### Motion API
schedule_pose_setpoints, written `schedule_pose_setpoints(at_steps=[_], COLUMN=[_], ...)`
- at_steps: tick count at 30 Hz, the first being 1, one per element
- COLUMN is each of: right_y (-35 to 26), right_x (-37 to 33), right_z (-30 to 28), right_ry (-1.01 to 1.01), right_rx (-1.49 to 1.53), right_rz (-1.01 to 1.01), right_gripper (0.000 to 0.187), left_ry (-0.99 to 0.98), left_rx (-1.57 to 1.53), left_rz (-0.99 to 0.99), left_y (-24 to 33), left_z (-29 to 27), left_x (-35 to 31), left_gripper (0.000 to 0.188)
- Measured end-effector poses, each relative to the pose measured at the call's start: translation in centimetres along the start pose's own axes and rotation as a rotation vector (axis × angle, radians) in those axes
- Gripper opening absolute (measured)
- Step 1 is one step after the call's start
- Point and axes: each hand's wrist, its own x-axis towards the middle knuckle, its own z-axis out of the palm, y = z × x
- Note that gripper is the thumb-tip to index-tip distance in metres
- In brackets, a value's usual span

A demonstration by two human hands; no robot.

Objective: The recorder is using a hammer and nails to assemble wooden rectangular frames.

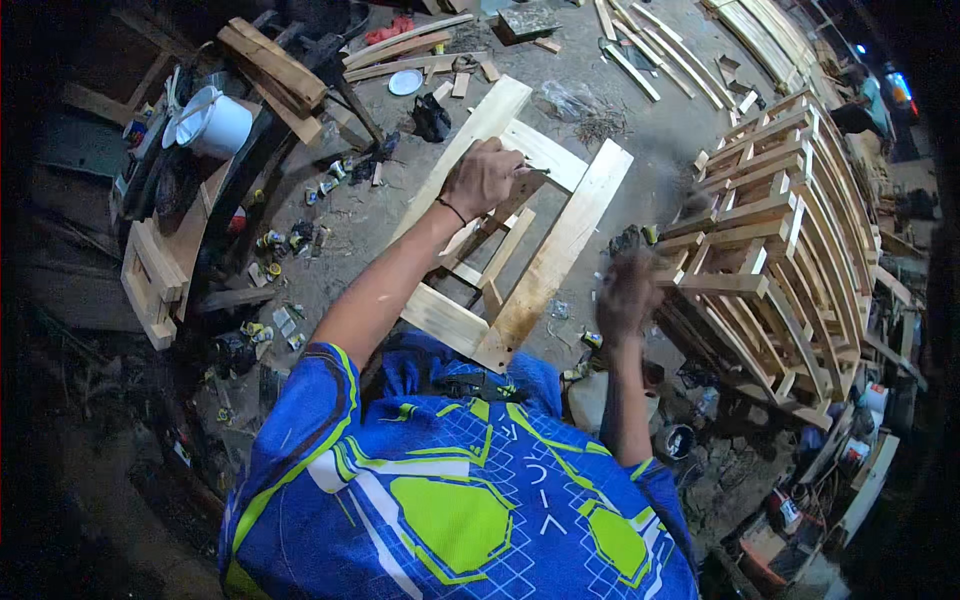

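A pale wooden frame of joined bars stands in front of me, its near end close to my waist. My left hand is over its far part, fingers curled together at the crossbar. A small dark, thin piece shows at the fingertips, too small to name. To the right of the frame, my right hand is raised and smeared by motion, its fingers seemingly curled in. Beyond it hangs a dark blurred streak; whatever that hand grips is not clear.
Stacked wooden frames rise close on the right. On the left, a white bucket stands on a bench near wood blocks. Offcuts, a white lid and small containers litter the floor. Another person is at far right.
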Motion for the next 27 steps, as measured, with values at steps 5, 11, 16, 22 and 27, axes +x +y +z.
schedule_pose_setpoints(at_steps=[5,11,16,22,27], right_y=[3.3,3.5,-2.4,-7.1,-9.7], right_x=[-1.4,-2.7,-4.3,-4.0,-2.2], right_z=[2.9,3.1,5.9,8.7,13.3], right_ry=[-0.189,0.074,-0.201,-0.586,-0.465], right_rx=[-0.304,0.149,0.360,0.121,0.171], right_rz=[0.261,0.180,0.045,-0.341,-0.161], right_gripper=[0.026,0.028,0.034,0.034,0.024], left_ry=[-0.068,0.087,0.321,0.705,1.134], left_rx=[0.022,-1.038,-1.510,-1.360,-0.952], left_rz=[-0.039,-0.735,-0.838,-1.111,-1.107], left_y=[0.3,7.1,15.2,12.5,-2.8], left_z=[0.1,1.3,-2.3,-9.5,-22.9], left_x=[-0.2,-0.8,-4.7,-8.2,-16.7], left_gripper=[0.014,0.018,0.008,0.036,0.036])
